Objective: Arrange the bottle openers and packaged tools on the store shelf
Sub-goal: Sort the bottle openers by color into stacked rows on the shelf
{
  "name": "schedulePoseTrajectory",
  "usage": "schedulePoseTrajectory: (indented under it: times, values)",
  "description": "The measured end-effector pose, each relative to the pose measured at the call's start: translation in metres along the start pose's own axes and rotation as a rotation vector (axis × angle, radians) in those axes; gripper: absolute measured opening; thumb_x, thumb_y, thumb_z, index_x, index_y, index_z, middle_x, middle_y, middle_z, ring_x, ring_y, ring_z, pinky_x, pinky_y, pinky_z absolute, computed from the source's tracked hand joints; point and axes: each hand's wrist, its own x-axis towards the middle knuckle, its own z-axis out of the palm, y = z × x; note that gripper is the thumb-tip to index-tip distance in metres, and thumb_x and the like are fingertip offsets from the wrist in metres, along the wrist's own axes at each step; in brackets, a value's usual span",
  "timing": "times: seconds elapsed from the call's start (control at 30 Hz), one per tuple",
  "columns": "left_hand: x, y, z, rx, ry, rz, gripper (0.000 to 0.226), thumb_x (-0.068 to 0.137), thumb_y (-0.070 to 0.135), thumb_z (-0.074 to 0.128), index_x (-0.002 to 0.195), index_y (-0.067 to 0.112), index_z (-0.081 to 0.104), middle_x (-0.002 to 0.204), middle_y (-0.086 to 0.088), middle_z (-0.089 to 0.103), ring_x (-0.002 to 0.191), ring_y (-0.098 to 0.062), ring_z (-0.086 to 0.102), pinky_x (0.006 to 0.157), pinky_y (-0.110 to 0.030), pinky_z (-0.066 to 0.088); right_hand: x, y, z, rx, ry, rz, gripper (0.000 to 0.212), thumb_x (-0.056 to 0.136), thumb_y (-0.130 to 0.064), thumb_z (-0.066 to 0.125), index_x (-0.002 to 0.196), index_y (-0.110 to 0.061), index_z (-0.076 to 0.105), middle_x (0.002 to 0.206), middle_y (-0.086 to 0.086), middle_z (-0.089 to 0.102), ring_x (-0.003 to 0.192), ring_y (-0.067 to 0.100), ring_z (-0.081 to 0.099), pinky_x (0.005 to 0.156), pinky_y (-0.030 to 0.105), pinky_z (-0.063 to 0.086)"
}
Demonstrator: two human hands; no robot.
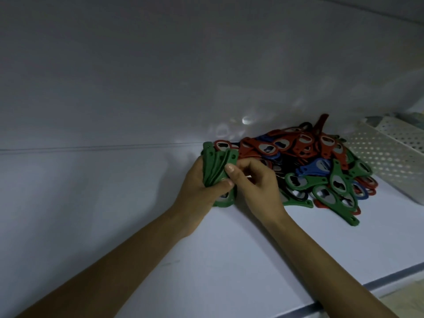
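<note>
Your left thumb (pixel 223 185) and the fingers behind it are curled round a fanned stack of flat green plastic bottle openers (pixel 218 162). They clamp it at its middle, so your left hand (pixel 198 188) holds the stack on edge, its handle ends with small round holes pointing away from you. The stack's wider ends, where metal inserts show, touch the shelf below your palm.

Your right thumb (pixel 230 168) lies against the right side of that stack, touching it. The other fingers of your right hand (pixel 257 184) are curled in toward the palm just beside the stack. You cannot tell from here whether they pinch an opener.

Just right of your right hand lies a loose heap of red, blue and green plastic bottle openers with oval metal mouths (pixel 321 161). They are crossed over one another, mostly red at the back and green at the front. One red handle sticks up against the wall.

Everything rests on a smooth white shelf board (pixel 149 226) under a plain white back wall (pixel 137 88). A white perforated plastic basket (pixel 387 154) stands at the far right, just beside the heap.
</note>
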Motion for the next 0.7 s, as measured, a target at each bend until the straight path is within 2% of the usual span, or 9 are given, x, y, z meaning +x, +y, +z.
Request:
schedulePoseTrajectory:
  times: [0.1,0.23,0.33,0.4,0.47,0.5,0.57,0.6,0.7]
  values:
    - [0.001,-0.001,0.000,-0.028,0.037,-0.007,0.052,0.068,0.006,0.070,0.118,0.005,0.055,0.111,-0.019,0.066,0.102,-0.030,0.064,0.086,-0.039,0.052,0.003,0.000,0.000,0.060,0.008,-0.030,0.017,0.091,-0.009,0.062,0.074,-0.013,0.066,0.062,-0.011,0.062,0.059,0.004,0.054,0.060,0.019,0.042]
    - [0.002,0.000,0.000,-0.078,0.105,-0.011,0.035,0.078,0.008,0.071,0.110,0.001,0.058,0.101,-0.016,0.069,0.091,-0.026,0.066,0.080,-0.038,0.053,0.009,0.006,-0.006,0.140,0.162,0.181,0.016,0.093,-0.013,0.059,0.080,-0.009,0.067,0.064,0.000,0.064,0.057,0.008,0.055,0.054,0.022,0.045]
    - [-0.002,0.003,0.005,0.080,0.138,0.076,0.014,0.085,0.005,0.065,0.098,0.009,0.061,0.084,-0.008,0.069,0.076,-0.015,0.066,0.068,-0.026,0.053,0.011,0.021,-0.014,-0.199,0.122,0.102,0.019,0.094,-0.016,0.060,0.078,-0.010,0.069,0.067,0.008,0.066,0.061,0.018,0.057,0.059,0.032,0.047]
    - [-0.006,0.002,0.008,0.278,0.132,0.172,0.014,0.085,0.006,0.066,0.093,0.017,0.061,0.075,0.004,0.066,0.068,-0.006,0.062,0.062,-0.017,0.048,0.011,0.026,-0.014,-0.456,0.075,0.028,0.015,0.092,-0.019,0.061,0.084,-0.012,0.072,0.069,0.002,0.066,0.062,0.014,0.058,0.058,0.029,0.045]
    - [-0.009,0.000,0.009,0.427,0.106,0.234,0.018,0.085,0.009,0.067,0.090,0.025,0.059,0.069,0.014,0.062,0.062,-0.001,0.056,0.058,-0.013,0.043,0.011,0.024,-0.012,-0.603,0.087,-0.018,0.015,0.091,-0.024,0.061,0.097,-0.015,0.072,0.088,0.004,0.067,0.076,0.015,0.060,0.066,0.028,0.046]
    - [-0.010,-0.001,0.008,0.464,0.096,0.245,0.018,0.086,0.012,0.067,0.090,0.027,0.059,0.070,0.016,0.062,0.064,0.000,0.056,0.060,-0.013,0.042,0.011,0.022,-0.011,-0.578,0.109,-0.031,0.019,0.093,-0.028,0.058,0.099,-0.015,0.071,0.093,0.006,0.066,0.081,0.018,0.059,0.071,0.033,0.048]
    - [-0.011,-0.002,0.008,0.510,0.085,0.243,0.016,0.086,0.016,0.066,0.090,0.029,0.059,0.071,0.019,0.062,0.064,0.002,0.056,0.061,-0.012,0.041,0.009,0.004,-0.007,-0.215,0.113,0.046,0.038,0.098,-0.040,0.046,0.095,-0.010,0.069,0.086,0.012,0.066,0.076,0.027,0.060,0.069,0.043,0.051]
    - [-0.011,-0.001,0.008,0.532,0.085,0.239,0.014,0.087,0.016,0.066,0.088,0.028,0.059,0.069,0.018,0.061,0.062,0.003,0.055,0.059,-0.011,0.040,0.008,-0.005,-0.005,-0.050,0.045,0.123,0.049,0.097,-0.046,0.043,0.103,-0.005,0.068,0.088,0.013,0.067,0.076,0.025,0.061,0.071,0.042,0.052]
    - [-0.009,-0.001,0.002,0.802,0.066,0.279,0.006,0.083,0.022,0.059,0.082,0.017,0.063,0.071,0.011,0.059,0.064,-0.001,0.056,0.058,-0.013,0.039,0.002,-0.016,0.005,-0.024,-0.276,0.181,0.057,0.079,-0.053,0.066,0.117,-0.012,0.064,0.107,-0.006,0.066,0.095,-0.001,0.062,0.082,0.014,0.048]
